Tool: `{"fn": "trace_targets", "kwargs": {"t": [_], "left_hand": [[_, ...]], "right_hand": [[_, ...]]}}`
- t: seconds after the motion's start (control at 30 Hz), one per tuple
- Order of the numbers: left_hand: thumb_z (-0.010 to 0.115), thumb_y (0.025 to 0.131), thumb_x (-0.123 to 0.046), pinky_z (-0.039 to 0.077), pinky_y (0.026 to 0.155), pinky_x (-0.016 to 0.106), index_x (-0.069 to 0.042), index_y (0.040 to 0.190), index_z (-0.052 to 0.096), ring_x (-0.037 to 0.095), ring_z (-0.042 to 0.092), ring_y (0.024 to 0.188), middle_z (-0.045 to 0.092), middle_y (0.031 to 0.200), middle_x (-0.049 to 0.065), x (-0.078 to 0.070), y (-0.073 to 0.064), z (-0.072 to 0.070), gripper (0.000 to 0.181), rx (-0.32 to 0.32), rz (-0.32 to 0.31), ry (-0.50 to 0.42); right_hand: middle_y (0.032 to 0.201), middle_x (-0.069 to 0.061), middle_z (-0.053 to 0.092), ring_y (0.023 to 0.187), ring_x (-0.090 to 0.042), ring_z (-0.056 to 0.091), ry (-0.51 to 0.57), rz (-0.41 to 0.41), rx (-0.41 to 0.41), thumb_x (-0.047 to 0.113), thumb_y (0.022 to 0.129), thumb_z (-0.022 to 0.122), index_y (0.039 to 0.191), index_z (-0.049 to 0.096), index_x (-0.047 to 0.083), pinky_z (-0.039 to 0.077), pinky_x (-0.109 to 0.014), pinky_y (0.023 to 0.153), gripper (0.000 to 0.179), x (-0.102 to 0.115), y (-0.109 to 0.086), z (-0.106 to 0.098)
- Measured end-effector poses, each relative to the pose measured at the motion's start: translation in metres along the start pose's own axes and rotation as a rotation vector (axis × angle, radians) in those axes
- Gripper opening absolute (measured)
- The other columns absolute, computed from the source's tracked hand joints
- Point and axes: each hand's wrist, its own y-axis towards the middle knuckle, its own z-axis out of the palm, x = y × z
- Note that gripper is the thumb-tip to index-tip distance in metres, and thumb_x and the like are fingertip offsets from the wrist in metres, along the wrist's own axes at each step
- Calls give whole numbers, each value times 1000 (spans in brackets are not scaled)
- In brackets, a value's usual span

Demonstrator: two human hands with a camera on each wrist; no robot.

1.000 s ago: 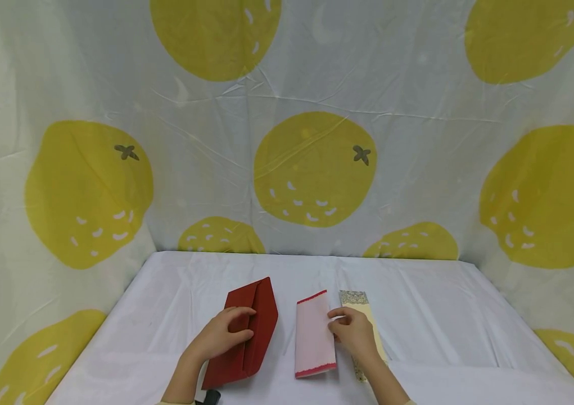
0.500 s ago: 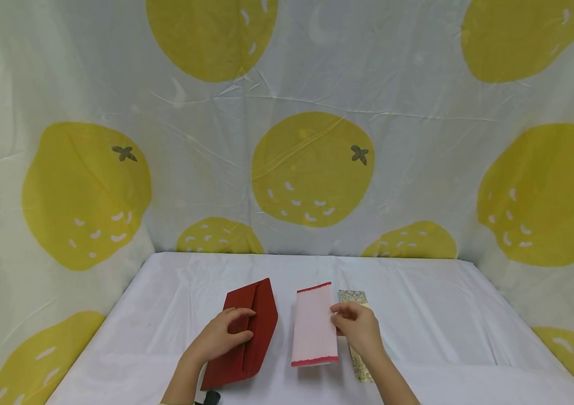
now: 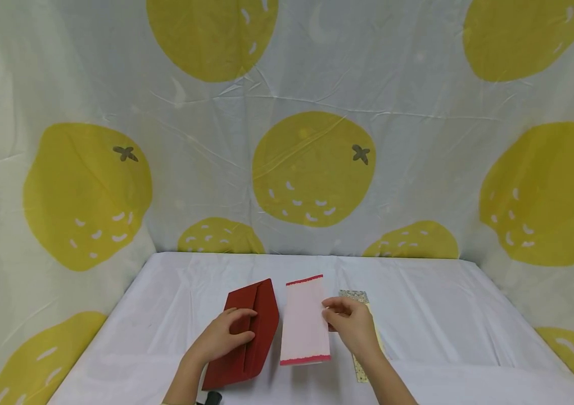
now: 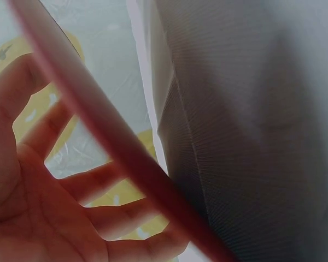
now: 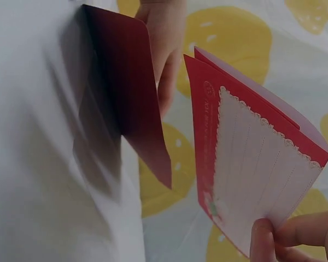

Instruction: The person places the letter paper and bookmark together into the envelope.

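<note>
A fruit-print curtain (image 3: 314,169) is hanging behind the red envelope (image 3: 265,337). The desk (image 3: 443,315) is supporting the envelope at a tilt. A folded pink card (image 3: 304,320) is hanging just right of the envelope, clear of the desk. A cream strip (image 3: 355,296) with speckled ends is lying farther right of the envelope. The left hand (image 3: 222,336) is resting on the envelope, thumb and fingers apart. The right hand (image 3: 353,325) is pinching the card's edge.
</note>
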Motion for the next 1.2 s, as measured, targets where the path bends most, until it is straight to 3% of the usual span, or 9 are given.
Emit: {"fn": "trace_targets", "kwargs": {"t": [0.67, 1.2], "left_hand": [[71, 87, -33, 40, 95, 63, -23, 125, 63, 45, 40, 130, 47, 139, 20, -1, 0, 2, 39, -7, -12, 19], [73, 86, -30, 40, 93, 65, -22, 124, 64, 47, 42, 127, 45, 140, 25, -3, 0, 3, 39, -19, -37, 24]], "right_hand": [[77, -7, 63, 67, -17, 63, 33, -53, 72, 1, 85, 68, 98, 70, -5, 57, -31, 63, 15, -4, 5, 40], [73, -4, 60, 59, -15, 60, -97, -111, 73, 0, 85, 66, 93, 70, -4, 55, -28, 58, 10, -7, 6, 61]]}}
